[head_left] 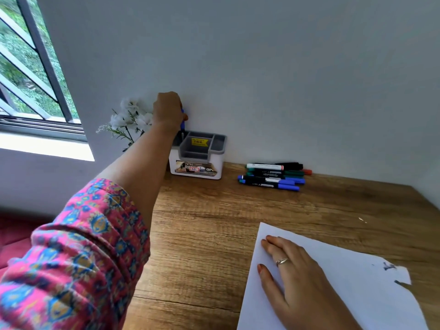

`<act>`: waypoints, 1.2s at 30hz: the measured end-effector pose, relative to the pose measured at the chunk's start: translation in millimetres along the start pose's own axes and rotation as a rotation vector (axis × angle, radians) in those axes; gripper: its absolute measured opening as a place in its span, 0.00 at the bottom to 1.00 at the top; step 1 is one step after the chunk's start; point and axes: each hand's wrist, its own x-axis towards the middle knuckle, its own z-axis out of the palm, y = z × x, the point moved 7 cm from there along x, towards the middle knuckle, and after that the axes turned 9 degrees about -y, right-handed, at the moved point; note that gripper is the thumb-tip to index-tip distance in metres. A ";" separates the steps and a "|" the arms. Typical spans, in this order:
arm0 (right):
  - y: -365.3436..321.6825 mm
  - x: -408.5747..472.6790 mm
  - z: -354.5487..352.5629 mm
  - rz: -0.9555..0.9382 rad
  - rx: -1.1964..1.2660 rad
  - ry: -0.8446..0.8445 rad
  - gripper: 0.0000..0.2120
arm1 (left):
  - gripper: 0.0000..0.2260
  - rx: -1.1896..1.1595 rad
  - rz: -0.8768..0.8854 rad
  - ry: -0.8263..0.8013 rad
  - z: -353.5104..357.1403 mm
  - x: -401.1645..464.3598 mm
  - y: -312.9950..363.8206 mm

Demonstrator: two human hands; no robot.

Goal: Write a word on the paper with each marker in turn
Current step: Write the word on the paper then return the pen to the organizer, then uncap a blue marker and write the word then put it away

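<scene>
Left hand (168, 112) over a mostly hidden marker (182, 121)

Daylight from the window (35, 75) at left; edges bend.

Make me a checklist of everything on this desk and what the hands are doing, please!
Surface: wooden desk, set against a plain wall.
Job's things: paper with dark ink marks near its right edge; pile of markers lying by the wall; blue marker held upright over the organizer.
Clutter: white flowers behind the arm.
Hands: left hand grips the blue marker; right hand rests flat on the paper.
Cables: nothing seen.
Surroundings: window at left, greenery outside.
</scene>
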 end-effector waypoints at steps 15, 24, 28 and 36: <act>1.7 -10.1 2.6 -0.006 0.100 -0.046 0.26 | 0.12 -0.090 0.323 0.140 -7.4 -57.2 66.1; 0.0 -16.0 -2.4 -0.083 0.121 0.065 0.26 | 0.10 -0.376 0.403 -0.207 82.3 -139.4 99.7; -1.4 -17.2 -3.8 -0.090 0.148 0.073 0.26 | 0.12 -0.384 0.338 -0.272 117.7 -141.5 84.5; 0.2 -16.4 -1.3 -0.090 0.131 0.099 0.26 | 0.18 -0.218 0.318 -0.421 150.3 -135.7 65.6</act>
